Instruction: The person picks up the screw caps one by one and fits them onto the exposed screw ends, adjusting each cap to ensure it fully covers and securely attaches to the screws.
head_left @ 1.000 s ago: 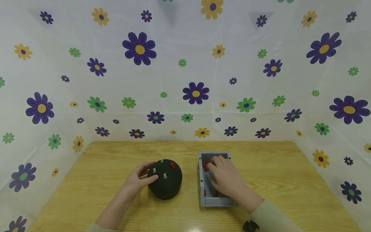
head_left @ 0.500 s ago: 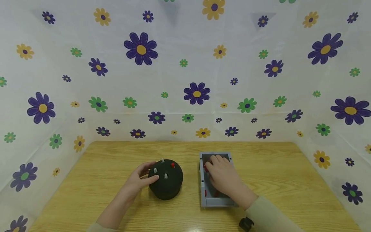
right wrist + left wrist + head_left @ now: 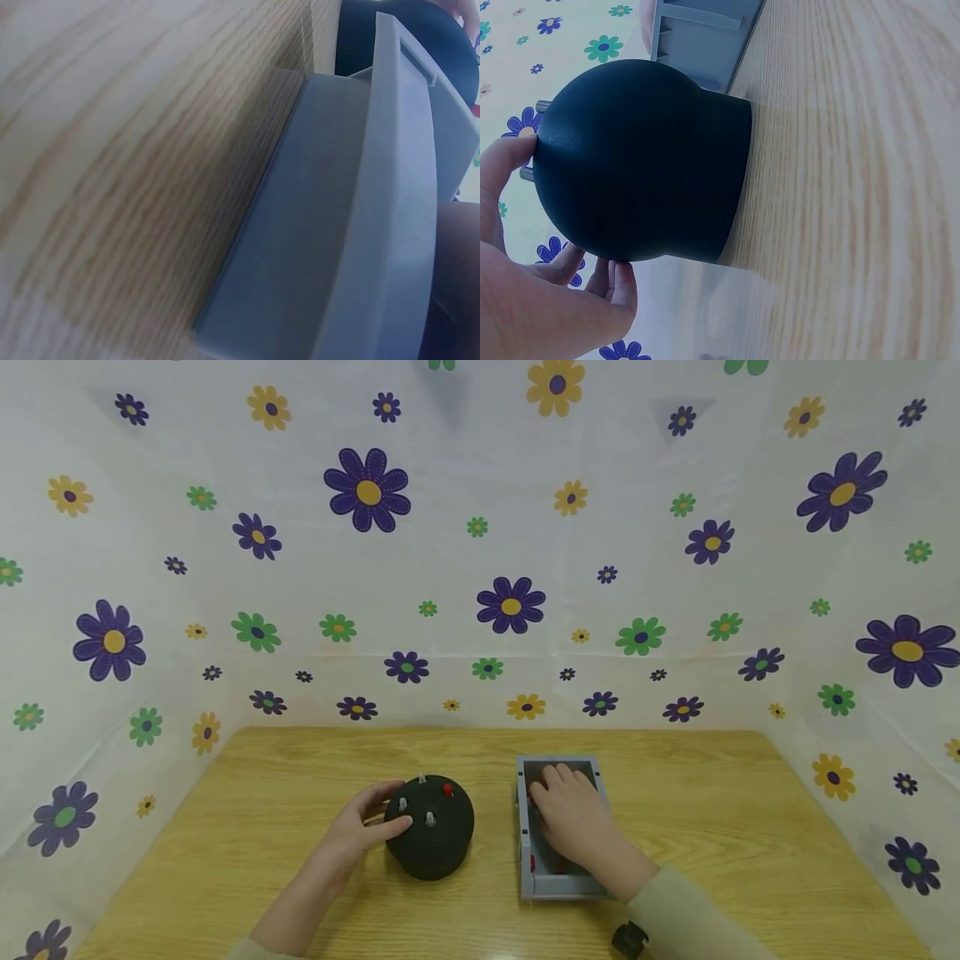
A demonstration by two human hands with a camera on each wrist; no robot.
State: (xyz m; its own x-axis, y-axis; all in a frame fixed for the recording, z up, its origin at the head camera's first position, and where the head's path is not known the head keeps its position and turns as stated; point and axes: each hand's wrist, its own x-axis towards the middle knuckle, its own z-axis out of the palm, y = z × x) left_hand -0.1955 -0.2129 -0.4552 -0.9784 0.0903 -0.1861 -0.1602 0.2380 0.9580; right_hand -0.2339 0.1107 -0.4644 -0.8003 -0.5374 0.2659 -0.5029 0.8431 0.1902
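A black dome-like base (image 3: 427,843) stands on the table, with one small red piece (image 3: 447,790) and several clear ribbed posts (image 3: 431,818) on its upper face. My left hand (image 3: 360,822) holds it from the left, thumb on the upper face and fingers curled against the side. The left wrist view shows the base's smooth rounded body (image 3: 630,157) and the left hand's fingertips on it. My right hand (image 3: 576,817) reaches down into a grey bin (image 3: 566,885). Its fingertips are hidden in there, so I cannot tell what they hold. A red piece (image 3: 532,863) shows inside the bin.
The wooden table (image 3: 300,893) runs back to a flower-printed sheet (image 3: 442,552) that hangs behind and at both sides. In the right wrist view the bin's wall (image 3: 292,225) fills the middle. A black wrist device (image 3: 630,939) is at the right sleeve.
My right hand shifts slightly inside the bin, its wrist and sleeve moving a little left, and covers more of the red piece by its fingers. The left hand keeps its hold on the base.
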